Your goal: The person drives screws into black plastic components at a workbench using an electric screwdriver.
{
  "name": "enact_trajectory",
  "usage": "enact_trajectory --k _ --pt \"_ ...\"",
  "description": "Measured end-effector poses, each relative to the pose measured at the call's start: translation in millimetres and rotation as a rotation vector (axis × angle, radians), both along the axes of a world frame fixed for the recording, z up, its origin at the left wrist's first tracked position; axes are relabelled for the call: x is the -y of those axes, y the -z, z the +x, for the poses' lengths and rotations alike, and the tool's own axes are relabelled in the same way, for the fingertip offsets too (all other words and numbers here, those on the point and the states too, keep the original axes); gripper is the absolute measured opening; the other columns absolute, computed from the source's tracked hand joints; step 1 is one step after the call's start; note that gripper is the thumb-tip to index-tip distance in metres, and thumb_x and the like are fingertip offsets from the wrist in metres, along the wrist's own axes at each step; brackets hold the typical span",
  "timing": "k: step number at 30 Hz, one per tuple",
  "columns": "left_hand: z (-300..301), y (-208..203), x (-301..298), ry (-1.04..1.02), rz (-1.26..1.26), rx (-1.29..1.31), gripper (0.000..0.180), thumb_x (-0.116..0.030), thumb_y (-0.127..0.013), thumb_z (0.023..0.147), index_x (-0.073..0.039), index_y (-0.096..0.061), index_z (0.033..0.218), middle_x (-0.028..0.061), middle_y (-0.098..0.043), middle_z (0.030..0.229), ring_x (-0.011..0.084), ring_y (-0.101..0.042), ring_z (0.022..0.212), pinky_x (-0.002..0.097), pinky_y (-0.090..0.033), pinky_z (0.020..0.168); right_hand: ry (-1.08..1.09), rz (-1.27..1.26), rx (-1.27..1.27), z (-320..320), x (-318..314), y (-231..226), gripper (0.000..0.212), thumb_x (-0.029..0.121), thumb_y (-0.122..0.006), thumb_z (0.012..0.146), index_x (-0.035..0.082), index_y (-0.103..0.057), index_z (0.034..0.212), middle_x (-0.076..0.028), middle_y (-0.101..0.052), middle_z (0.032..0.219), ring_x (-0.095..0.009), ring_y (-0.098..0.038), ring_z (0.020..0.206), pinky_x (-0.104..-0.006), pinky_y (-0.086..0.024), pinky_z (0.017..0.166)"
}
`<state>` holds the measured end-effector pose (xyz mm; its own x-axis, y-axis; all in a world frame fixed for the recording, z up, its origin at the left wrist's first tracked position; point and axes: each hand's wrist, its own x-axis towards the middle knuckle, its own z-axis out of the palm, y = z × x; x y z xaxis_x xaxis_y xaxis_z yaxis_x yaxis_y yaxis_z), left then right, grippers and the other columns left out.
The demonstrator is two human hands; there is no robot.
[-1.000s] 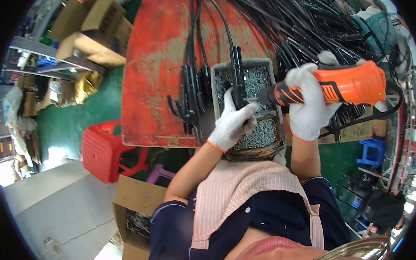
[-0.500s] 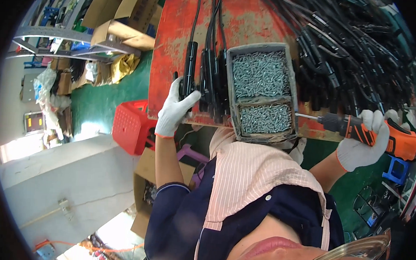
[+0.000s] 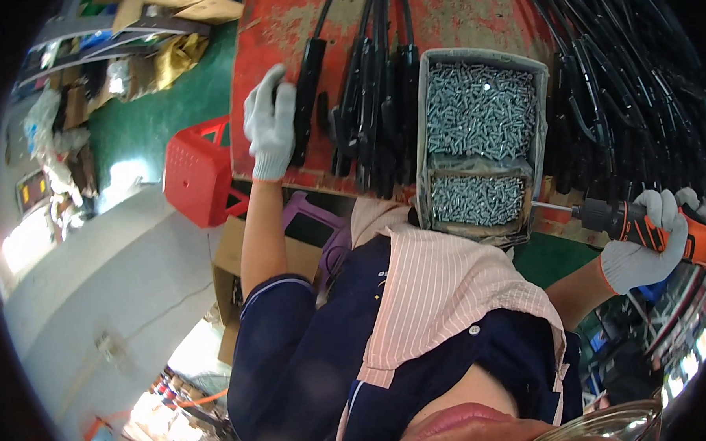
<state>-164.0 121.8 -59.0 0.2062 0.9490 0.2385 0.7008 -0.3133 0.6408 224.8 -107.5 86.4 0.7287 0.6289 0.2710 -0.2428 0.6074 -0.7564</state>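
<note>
My left hand (image 3: 270, 126), in a white knit glove, is open on the red worktable (image 3: 275, 20), its fingers stretched toward the far side. Just to its right lies a black tube-like part (image 3: 309, 92) with a cable running away from me; whether the hand touches it I cannot tell. Several more black corded parts (image 3: 366, 111) lie side by side beyond that. My gloved right hand (image 3: 643, 245) is closed around an orange and black power screwdriver (image 3: 613, 220). Its long bit points left, at the near right side of a two-compartment screw box (image 3: 425, 129).
Silver screws (image 3: 480, 112) fill both compartments. A large heap of black corded parts (image 3: 625, 114) covers the table's right side. A red plastic stool (image 3: 194, 170) stands left of the table, with a purple stool (image 3: 313, 223) and a cardboard box (image 3: 229, 254) near my left arm.
My left hand has let go of the black tube-like part and moved to its left, fingers now extended. The right hand still holds the screwdriver. The whole view has shifted a little.
</note>
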Motion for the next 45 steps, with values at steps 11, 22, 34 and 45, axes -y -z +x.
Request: enact_trajectory --k 11,22,34,45 --pt "3.4 -5.0 -0.1 0.193 -0.042 0.104 0.026 -0.016 -0.052 0.095 0.001 -0.067 0.108 0.0136 -0.066 0.107 0.0272 -0.057 0.104 0.0389 -0.042 0.097 0.203 -0.176 -0.22 -65.0 -10.7 -33.2 0.048 -0.004 -0.048 0.09 0.013 -0.041 0.134 -0.009 -0.052 0.116 -0.01 -0.042 0.068 -0.0274 -0.043 0.064" --pt "11.8 1.0 -1.0 0.209 0.086 -0.047 0.032 -0.033 -0.052 0.096 -0.01 -0.067 0.114 0.0099 -0.067 0.105 0.0289 -0.058 0.1 0.0401 -0.042 0.092 0.5 -0.747 -0.268 -228.5 108.7 -113.9 0.063 0.003 -0.058 0.084 0.008 -0.034 0.142 -0.016 -0.053 0.121 -0.016 -0.054 0.071 -0.0303 -0.048 0.057" --pt "-3.7 5.8 -14.7 0.33 0.131 -0.163 0.043 -0.04 -0.049 0.097 -0.005 -0.062 0.118 0.0156 -0.066 0.112 0.0347 -0.059 0.101 0.0452 -0.044 0.09 0.556 -0.699 -0.429 -295.4 137.6 -108.5 0.061 0.005 -0.065 0.077 0.006 -0.039 0.132 -0.01 -0.057 0.103 -0.014 -0.059 0.062 -0.0288 -0.051 0.052" --pt "-7.7 26.3 -15.8 0.381 0.185 -0.132 0.041 -0.037 -0.048 0.098 -0.003 -0.062 0.116 0.0155 -0.065 0.11 0.034 -0.058 0.1 0.045 -0.044 0.089 0.226 -0.625 -0.348 -255.6 75.3 -97.4 0.089 0.01 -0.07 0.081 0.007 -0.015 0.151 -0.007 -0.057 0.083 -0.013 -0.057 0.062 -0.0288 -0.048 0.054"
